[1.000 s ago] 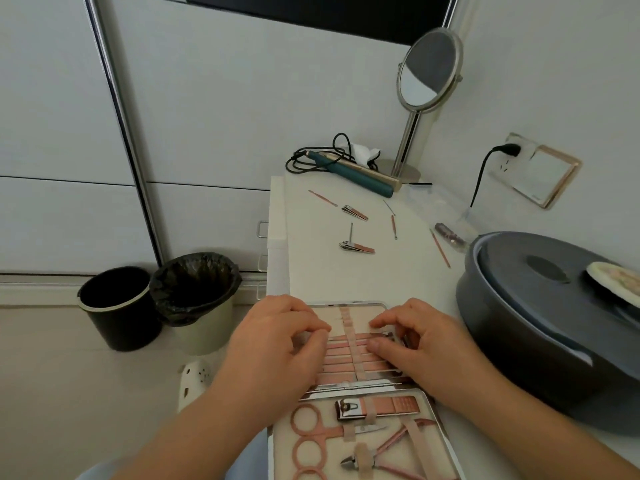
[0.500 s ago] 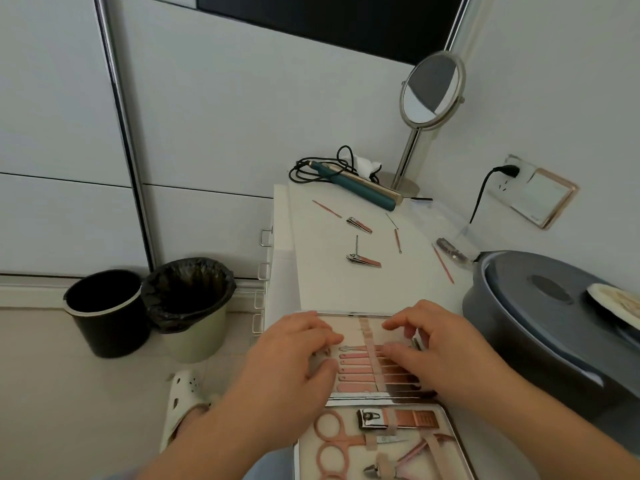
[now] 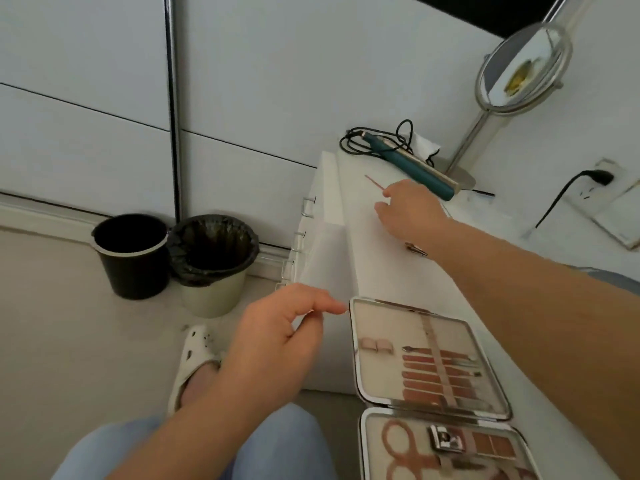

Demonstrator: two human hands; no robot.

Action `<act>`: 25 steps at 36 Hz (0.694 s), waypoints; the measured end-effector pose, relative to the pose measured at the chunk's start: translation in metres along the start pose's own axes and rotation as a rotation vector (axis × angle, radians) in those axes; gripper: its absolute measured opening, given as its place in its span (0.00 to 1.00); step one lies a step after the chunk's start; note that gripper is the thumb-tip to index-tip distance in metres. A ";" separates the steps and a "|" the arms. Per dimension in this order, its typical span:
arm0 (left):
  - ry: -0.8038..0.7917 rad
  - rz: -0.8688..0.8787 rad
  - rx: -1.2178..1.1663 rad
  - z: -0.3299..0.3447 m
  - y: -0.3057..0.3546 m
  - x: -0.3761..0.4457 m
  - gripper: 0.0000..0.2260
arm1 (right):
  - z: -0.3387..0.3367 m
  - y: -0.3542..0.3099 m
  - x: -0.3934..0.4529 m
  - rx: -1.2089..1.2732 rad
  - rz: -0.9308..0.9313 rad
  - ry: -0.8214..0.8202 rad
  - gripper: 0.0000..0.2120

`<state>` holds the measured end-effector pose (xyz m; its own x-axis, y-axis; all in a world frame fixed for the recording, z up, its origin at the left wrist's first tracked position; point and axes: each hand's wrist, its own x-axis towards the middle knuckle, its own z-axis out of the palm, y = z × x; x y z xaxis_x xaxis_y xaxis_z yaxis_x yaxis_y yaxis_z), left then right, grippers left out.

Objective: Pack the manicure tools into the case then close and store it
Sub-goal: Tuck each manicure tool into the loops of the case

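Observation:
The manicure case (image 3: 354, 344) lies open on the white table at the lower right. Several rose-gold tools sit under straps in its far half. Scissors (image 3: 401, 445) and a nail clipper (image 3: 446, 439) sit in the near half. My right hand (image 3: 412, 211) is stretched to the far part of the table, fingers apart, its index fingertip at the near end of a thin rose-gold stick (image 3: 373, 181). A loose nail clipper (image 3: 417, 250) peeks out beside my right wrist. My left hand (image 3: 273, 337) hovers left of the case, off the table edge, loosely curled and holding nothing.
A teal hair straightener (image 3: 412, 166) with a black cord and a round standing mirror (image 3: 523, 67) stand at the table's far end. A plug sits in the wall socket (image 3: 597, 175). Two bins (image 3: 133, 254) (image 3: 213, 261) stand on the floor at left, near my foot in a white clog (image 3: 194, 358).
Both hands have left the case. My right hand has reached far forward to the thin stick and my left hand has pulled back to the left. The view has swung left.

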<state>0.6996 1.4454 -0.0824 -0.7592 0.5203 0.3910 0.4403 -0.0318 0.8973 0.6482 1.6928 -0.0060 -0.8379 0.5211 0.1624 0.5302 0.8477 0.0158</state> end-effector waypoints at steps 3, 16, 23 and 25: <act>0.006 -0.057 -0.003 -0.008 -0.011 0.003 0.14 | 0.006 -0.003 0.026 -0.052 0.059 -0.070 0.19; -0.331 0.160 0.226 0.024 -0.008 0.048 0.17 | 0.020 -0.005 0.065 -0.198 0.158 -0.132 0.18; -0.323 0.084 0.196 0.025 -0.012 0.044 0.18 | 0.016 -0.002 0.069 -0.300 0.012 0.016 0.13; -0.325 0.057 0.184 0.025 -0.011 0.042 0.17 | 0.015 -0.003 0.070 -0.318 0.026 0.037 0.12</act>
<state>0.6748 1.4891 -0.0808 -0.5519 0.7669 0.3275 0.5790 0.0699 0.8123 0.5861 1.7283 -0.0099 -0.8213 0.5335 0.2021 0.5703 0.7576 0.3176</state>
